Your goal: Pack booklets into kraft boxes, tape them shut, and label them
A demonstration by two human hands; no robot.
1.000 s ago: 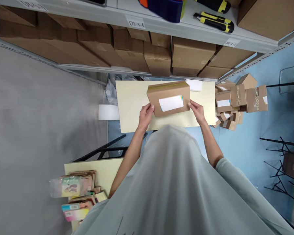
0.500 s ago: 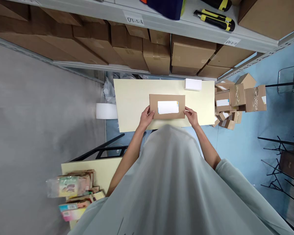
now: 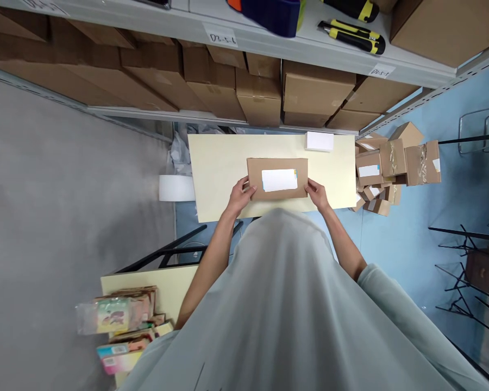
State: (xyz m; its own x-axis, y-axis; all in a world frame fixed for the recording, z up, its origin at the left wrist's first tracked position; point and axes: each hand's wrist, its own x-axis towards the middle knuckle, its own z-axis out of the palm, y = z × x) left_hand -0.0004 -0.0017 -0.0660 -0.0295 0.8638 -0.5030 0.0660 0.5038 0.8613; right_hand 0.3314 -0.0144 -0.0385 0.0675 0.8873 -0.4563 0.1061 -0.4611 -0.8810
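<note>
A flat brown cardboard box is between my hands, over the pale yellow table. On its upper face is a white label with a small yellow and blue mark at one corner. My left hand grips the left edge, thumb on top. At the right edge, my right hand pinches the box the same way. The fingers underneath are hidden. Whether the box rests on the table or hangs just above it, I cannot tell.
A white block lies at the table's back edge. Cardboard boxes are piled to the right. Above, a shelf carries a yellow-black utility knife. A white roll sits left; packaged goods lie on a lower-left table.
Both hands keep their hold on the cardboard box, which stays almost in place. The whole view has shifted slightly.
</note>
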